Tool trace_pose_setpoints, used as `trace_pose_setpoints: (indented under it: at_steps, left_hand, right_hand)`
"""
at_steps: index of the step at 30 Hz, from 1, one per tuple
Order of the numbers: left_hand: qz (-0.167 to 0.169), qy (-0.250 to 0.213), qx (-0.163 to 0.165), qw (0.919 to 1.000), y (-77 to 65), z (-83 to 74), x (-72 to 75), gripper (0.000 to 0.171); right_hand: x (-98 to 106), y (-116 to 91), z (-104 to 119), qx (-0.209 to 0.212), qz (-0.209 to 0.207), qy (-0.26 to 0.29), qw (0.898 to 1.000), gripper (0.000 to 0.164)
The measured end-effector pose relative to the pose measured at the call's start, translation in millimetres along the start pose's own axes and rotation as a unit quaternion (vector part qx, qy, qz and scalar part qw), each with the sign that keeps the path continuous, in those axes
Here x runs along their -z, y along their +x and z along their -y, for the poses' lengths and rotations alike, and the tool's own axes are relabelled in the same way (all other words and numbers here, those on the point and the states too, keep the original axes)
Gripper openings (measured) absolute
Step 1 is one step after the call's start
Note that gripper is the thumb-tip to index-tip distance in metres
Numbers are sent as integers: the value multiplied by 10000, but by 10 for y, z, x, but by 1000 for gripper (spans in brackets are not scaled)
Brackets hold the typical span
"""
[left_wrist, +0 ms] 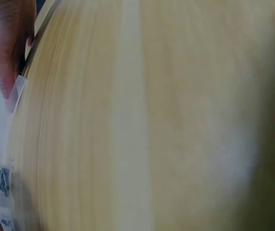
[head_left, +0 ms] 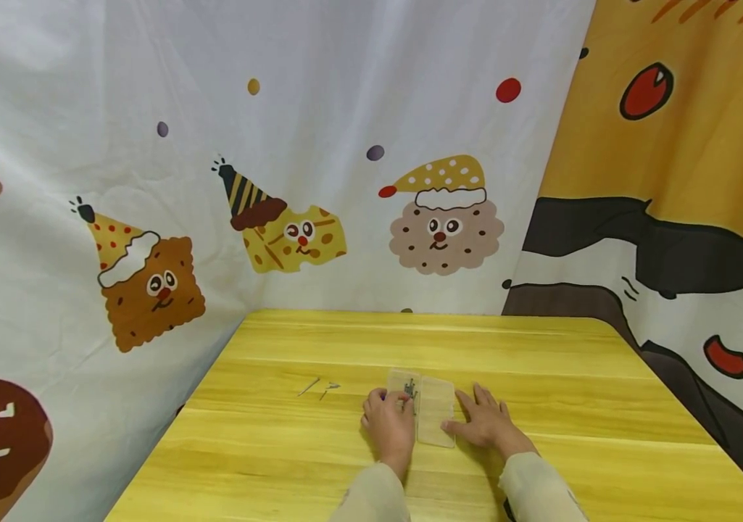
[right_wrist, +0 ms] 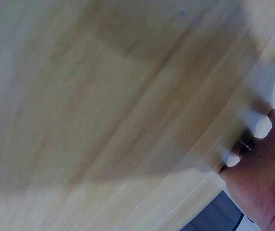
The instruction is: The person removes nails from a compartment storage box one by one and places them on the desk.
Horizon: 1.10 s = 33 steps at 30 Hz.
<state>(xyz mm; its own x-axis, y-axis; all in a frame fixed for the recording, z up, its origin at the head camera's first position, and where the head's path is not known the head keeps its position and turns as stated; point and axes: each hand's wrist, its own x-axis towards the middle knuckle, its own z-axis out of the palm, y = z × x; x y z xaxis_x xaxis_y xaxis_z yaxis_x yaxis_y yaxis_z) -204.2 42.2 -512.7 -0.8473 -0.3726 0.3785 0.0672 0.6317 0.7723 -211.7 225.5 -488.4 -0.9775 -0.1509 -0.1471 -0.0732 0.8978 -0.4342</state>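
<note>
A clear plastic case lies unfolded on the table, its two halves side by side. Small dark metal screws (head_left: 409, 389) are heaped in the left half (head_left: 400, 375), which has divided compartments in the left wrist view. Over that half is my left hand (head_left: 391, 429), fingers bent down and thumb near the screws; I cannot tell whether it pinches anything. A bit of blue shows by its fingertips. My right hand (head_left: 490, 426) is spread flat to the right of the case, with its thumb on the edge of the clear lid (head_left: 437, 409).
Left of the case, a long thin metal piece (head_left: 309, 386) and a few smaller metal pieces (head_left: 332, 386) lie on the wood-grain table (head_left: 267, 449). A printed cloth (head_left: 319, 109) hangs behind the table's far edge and along its sides.
</note>
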Motion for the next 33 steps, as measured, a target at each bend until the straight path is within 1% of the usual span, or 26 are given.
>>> trace_pose_setpoints:
  at_steps: [3,8,14,19,26,33]
  left_hand:
    - [-31,81,-10,10000,-13,1,-18,9]
    - [-192,360,-63,9991,-18,17,-32,9]
    - [-184,645,-59,9977,-20,2,-18,11]
    - [-260,924,-130,9953,-22,3,-37,11]
    - [-204,1282,-197,9913,-22,14,-70,10]
    - [-62,1411,-159,9898,-37,17,-91,10]
  right_hand:
    - [-12,4,-4,8,-9,-21,10000,84]
    - [-17,9,-3,46,-54,-14,10000,83]
    - [-16,17,-8,32,-64,-11,10000,84]
    - [-12,9,-7,29,-64,23,10000,84]
    - [-16,6,-16,29,-48,39,10000,84]
    - [-17,6,-9,36,-82,-24,10000,83]
